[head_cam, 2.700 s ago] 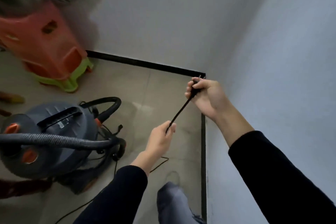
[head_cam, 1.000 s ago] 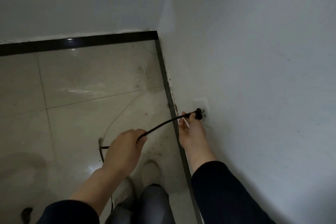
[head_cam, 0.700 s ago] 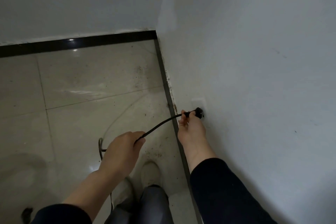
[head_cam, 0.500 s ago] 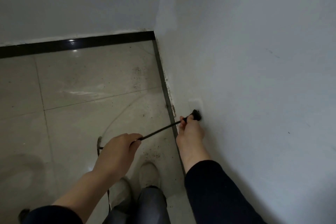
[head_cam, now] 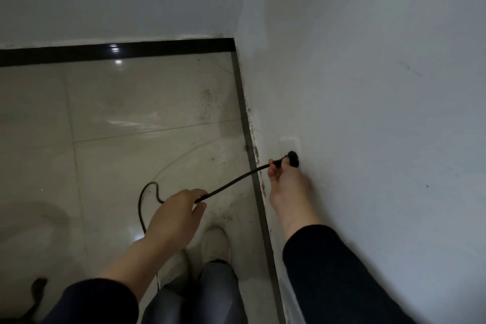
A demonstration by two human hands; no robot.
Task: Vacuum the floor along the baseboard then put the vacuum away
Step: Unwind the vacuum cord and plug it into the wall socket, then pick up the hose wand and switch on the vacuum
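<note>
Right hand (head_cam: 288, 184) pinches plug (head_cam: 293, 158) at socket (head_cam: 289, 144) — left hand (head_cam: 175, 213) grips cord (head_cam: 236, 179) behind.

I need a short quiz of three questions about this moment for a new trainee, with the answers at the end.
1. True or false: the right hand pinches the plug at the wall socket.
2. Which hand grips the cord away from the plug? A) the left hand B) the right hand C) neither
3. Fill the gap: dark specks lie on the floor beside the ____.
Key: 1 true; 2 A; 3 baseboard.
</note>
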